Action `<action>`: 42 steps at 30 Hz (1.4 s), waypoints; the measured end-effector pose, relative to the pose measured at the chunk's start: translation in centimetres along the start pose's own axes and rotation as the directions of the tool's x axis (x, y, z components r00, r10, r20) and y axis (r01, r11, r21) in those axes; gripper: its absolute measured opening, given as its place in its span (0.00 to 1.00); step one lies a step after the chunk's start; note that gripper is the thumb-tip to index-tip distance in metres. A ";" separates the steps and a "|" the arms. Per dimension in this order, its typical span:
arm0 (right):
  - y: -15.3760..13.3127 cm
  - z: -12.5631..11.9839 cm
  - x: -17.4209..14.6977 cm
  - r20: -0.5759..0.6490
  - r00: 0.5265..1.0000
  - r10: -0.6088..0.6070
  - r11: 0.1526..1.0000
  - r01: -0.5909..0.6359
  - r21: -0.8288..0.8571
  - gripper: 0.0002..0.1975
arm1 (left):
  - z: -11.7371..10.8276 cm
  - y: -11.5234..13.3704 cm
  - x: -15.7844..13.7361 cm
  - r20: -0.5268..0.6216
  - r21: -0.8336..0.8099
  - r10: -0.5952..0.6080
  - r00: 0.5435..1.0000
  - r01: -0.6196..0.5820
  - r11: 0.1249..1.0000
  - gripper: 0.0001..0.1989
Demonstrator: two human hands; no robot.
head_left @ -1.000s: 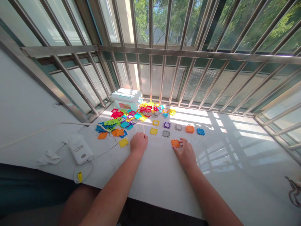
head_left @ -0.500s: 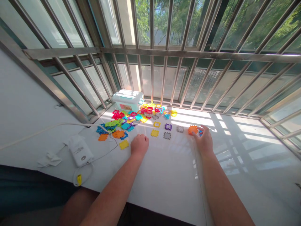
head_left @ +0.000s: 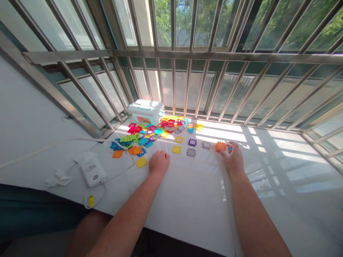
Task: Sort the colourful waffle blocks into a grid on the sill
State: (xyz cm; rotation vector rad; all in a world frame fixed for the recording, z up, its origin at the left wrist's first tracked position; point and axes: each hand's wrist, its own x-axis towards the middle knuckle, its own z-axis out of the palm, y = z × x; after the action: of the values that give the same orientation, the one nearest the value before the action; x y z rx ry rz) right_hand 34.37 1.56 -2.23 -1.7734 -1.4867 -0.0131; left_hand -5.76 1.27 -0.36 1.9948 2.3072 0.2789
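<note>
My left hand rests on the white surface as a closed fist, with nothing showing in it. Just left of it lies a yellow interlocking tile. My right hand has thumb and fingertips at the right edge of an orange interlocking tile. A blue piece shows partly under that hand; the rest is hidden. Leftward from the orange tile run a pale grey tile, a purple tile and a yellow frame-like tile. Nearer me are a dark grey tile and another yellow tile.
A heap of mixed coloured tiles spreads before a white lidded box. A white device with cables and a crumpled tissue lie at the left. Metal bars close off the window side.
Both hands keep nearly the same places and poses. The view has shifted slightly; no tile has clearly been moved.
</note>
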 end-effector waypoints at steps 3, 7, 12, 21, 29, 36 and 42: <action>0.3 0.2 0.1 -0.007 1.000 -0.016 1.000 0.017 0.009 0.33 | 0.1 0.0 0.0 -0.017 0.012 0.003 1.000 -0.002 1.000 0.19; 0.4 0.4 0.2 -0.018 0.999 -0.028 1.000 0.028 -0.001 0.32 | 0.2 0.0 0.0 -0.031 0.022 0.003 1.000 -0.002 1.000 0.18; 0.5 0.5 0.2 -0.021 0.999 -0.036 0.999 0.035 -0.007 0.32 | 0.2 0.0 0.1 -0.033 0.012 -0.001 0.999 0.002 1.000 0.18; 0.8 0.7 0.2 -0.025 0.998 -0.051 0.999 0.050 -0.014 0.30 | 0.1 0.0 0.0 -0.022 0.008 -0.007 1.000 0.007 1.000 0.18; 1.2 0.8 0.3 0.009 0.999 -0.039 0.999 0.039 -0.027 0.33 | 0.0 0.1 -0.1 -0.017 0.008 -0.006 1.000 0.006 1.000 0.18; 1.0 0.7 0.2 -0.003 0.999 -0.033 0.999 0.033 -0.031 0.32 | -0.1 0.1 -0.1 -0.028 0.027 -0.002 1.000 0.003 1.000 0.18; 1.1 0.6 0.2 -0.011 0.999 -0.042 0.998 0.041 -0.045 0.31 | 0.0 0.0 -0.1 -0.023 0.022 0.008 1.000 -0.008 1.000 0.17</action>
State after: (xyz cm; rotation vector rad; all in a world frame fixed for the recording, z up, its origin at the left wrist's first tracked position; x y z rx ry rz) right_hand 35.04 2.14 -3.15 -1.7745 -1.5252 -0.0780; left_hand -5.70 1.15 -0.32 2.0217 2.3263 0.2800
